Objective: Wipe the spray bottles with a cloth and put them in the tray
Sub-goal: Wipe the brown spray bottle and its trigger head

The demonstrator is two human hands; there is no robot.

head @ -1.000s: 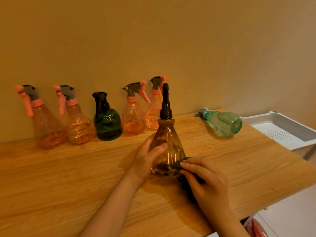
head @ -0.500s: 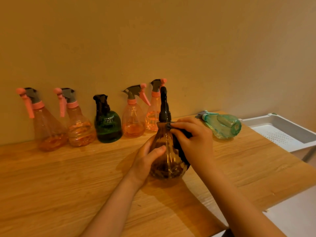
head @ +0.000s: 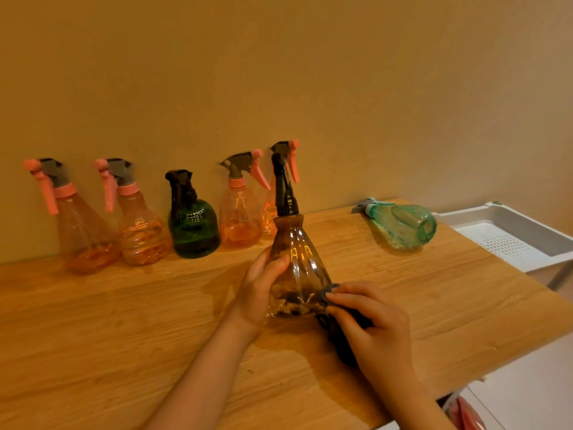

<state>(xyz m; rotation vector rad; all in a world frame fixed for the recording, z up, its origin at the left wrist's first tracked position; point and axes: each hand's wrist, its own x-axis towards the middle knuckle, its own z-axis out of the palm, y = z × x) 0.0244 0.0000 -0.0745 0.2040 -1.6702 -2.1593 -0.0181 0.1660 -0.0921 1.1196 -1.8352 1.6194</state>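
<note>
A wooden worktop (head: 124,336) runs along a tan wall. A white perforated tray (head: 508,240) sits off its right end. Seven spray bottles: four orange and one green (head: 193,228) upright by the wall, one teal (head: 400,226) lying down (base toward the viewer), one brown bottle (head: 294,262) upright at centre, nozzle up. The left hand (head: 260,293) grips its side; the right hand (head: 375,327) pinches a dark cloth (head: 339,342) against its base.

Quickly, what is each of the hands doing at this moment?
Left hand: holds the brown transparent plastic spray bottle.
Right hand: grips the dark cloth against that bottle's base.
</note>
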